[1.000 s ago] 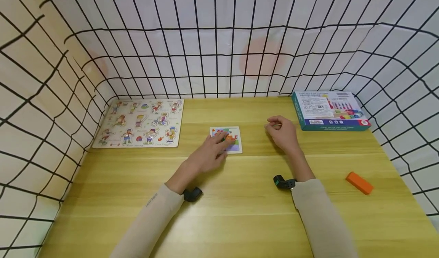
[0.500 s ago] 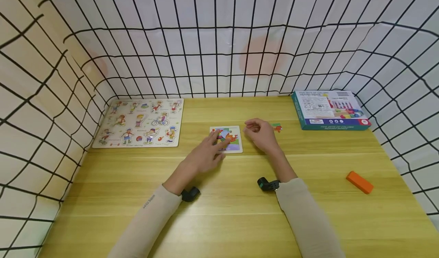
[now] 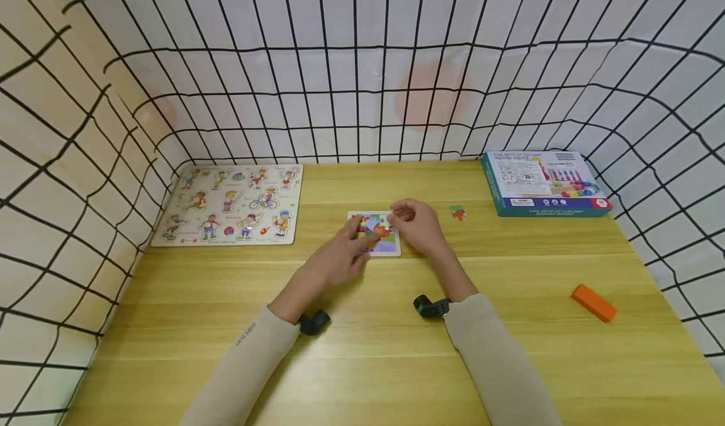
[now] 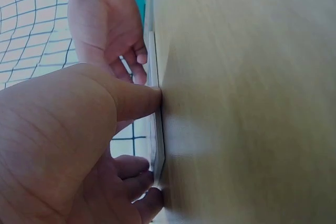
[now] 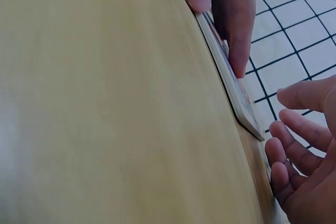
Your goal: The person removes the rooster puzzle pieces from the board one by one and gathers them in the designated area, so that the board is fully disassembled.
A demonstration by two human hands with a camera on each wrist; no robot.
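Note:
A small square jigsaw puzzle (image 3: 387, 245) with a white border lies mid-table in the head view. Over its left part rests my left hand (image 3: 334, 256), fingers spread and touching it. In the left wrist view, the thumb (image 4: 139, 99) presses at the board's edge. My right hand (image 3: 419, 226) is at the upper right corner of the puzzle, fingers loosely bent. The right wrist view shows its thumb (image 5: 302, 95) apart from the fingers, with nothing seen between them. A red and green puzzle piece (image 3: 457, 213) lies to the right of that hand.
A board of cartoon figures (image 3: 243, 204) lies at the back left. At the back right is a blue-edged toy box (image 3: 544, 184), and nearer, an orange block (image 3: 593, 302). Black netting (image 3: 368, 67) over white cloth encloses the table (image 3: 362, 363).
My right hand has moved left to the puzzle's upper right corner, uncovering the red and green puzzle piece on the table. My left hand has stayed nearly still on the puzzle.

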